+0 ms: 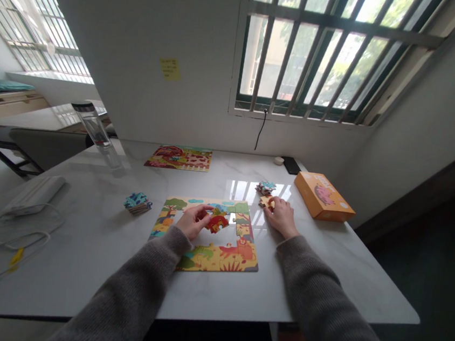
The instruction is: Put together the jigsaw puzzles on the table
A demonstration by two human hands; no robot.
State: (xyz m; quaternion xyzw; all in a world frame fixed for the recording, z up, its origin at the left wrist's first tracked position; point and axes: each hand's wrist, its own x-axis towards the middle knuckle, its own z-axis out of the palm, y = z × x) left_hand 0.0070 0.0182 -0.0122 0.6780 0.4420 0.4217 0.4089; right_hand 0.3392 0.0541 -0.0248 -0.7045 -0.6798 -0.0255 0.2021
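A partly assembled jigsaw puzzle (202, 257) lies on the white table, its border pieces joined around an open middle that shows bare tabletop. My left hand (193, 221) is closed on a red and yellow puzzle piece (218, 221), held over that middle. Right of the puzzle, my right hand (283, 216) has its fingers closed at a yellowish puzzle piece (266, 201), beside a small stack of puzzle pieces (265, 187). Another stack of pieces (137, 203), blue on top, sits to the left of the puzzle.
An orange box (324, 197) stands at the right edge. Along the back lie a colourful picture sheet (180, 158), a black phone (291, 165) and a small white object (279, 161). At left are a clear bottle (94, 125) and white cables (47, 235).
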